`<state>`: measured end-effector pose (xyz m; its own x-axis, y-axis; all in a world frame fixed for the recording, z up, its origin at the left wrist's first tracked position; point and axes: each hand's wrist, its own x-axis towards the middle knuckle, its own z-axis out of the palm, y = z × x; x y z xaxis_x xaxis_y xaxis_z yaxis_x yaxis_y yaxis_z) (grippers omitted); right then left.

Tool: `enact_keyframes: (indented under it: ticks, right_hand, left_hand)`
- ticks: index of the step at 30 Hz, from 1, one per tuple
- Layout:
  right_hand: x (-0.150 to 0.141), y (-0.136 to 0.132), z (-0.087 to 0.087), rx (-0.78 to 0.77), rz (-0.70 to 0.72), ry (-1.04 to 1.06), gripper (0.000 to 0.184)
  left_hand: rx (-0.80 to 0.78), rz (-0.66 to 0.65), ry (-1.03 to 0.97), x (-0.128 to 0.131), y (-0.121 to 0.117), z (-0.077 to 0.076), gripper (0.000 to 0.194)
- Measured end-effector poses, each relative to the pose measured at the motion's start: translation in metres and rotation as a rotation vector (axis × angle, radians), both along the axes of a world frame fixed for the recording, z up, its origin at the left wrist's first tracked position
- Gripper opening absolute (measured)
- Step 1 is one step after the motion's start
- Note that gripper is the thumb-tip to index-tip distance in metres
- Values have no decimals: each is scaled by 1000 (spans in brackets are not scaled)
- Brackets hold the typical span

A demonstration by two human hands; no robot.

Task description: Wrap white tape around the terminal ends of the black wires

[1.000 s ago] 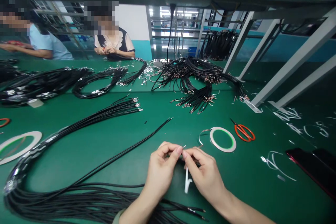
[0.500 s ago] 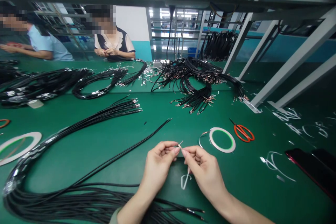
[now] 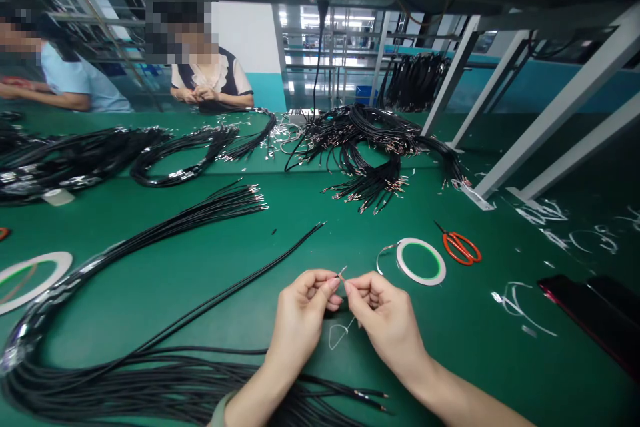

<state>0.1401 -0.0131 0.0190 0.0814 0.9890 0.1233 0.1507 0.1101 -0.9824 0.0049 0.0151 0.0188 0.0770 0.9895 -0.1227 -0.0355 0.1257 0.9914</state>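
Note:
My left hand (image 3: 303, 317) pinches the end of a black wire whose small metal terminal (image 3: 341, 272) sticks up between my thumbs. My right hand (image 3: 385, 317) is closed in a pinch right beside it, fingertips touching the same wire end. A thin white strip of tape (image 3: 340, 332) curls down below my right fingers. A big bundle of black wires (image 3: 150, 380) lies under my left forearm. A single black wire (image 3: 240, 287) runs diagonally away from the bundle.
A roll of white tape (image 3: 421, 261) and orange scissors (image 3: 463, 247) lie just beyond my right hand. Another tape roll (image 3: 30, 272) is at far left. Heaps of black wires (image 3: 370, 147) cover the back. Two people (image 3: 210, 80) work opposite. A dark phone (image 3: 595, 313) lies at right.
The white tape strip below my right hand has peeled and curled into a loop. My hands stayed together, moving slightly up; the view shifted a little.

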Motion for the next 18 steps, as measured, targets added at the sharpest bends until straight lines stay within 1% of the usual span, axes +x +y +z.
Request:
enact_keyframes:
  ticks: [4, 8, 13, 18]
  right_hand:
    - [1, -1, 0, 4, 3, -7, 13]
    - [1, 0, -1, 8, -7, -24, 14]
    - [1, 0, 0, 0, -6, -21, 16]
    - [1, -1, 0, 3, -7, -8, 15]
  left_hand:
    - [-60, -12, -61, 0, 1, 5, 17]
    - [-104, -22, -102, 0, 3, 6, 21]
    - [-97, -66, -116, -1, 3, 7, 23]
    - [-94, -98, -84, -3, 2, 11, 23]
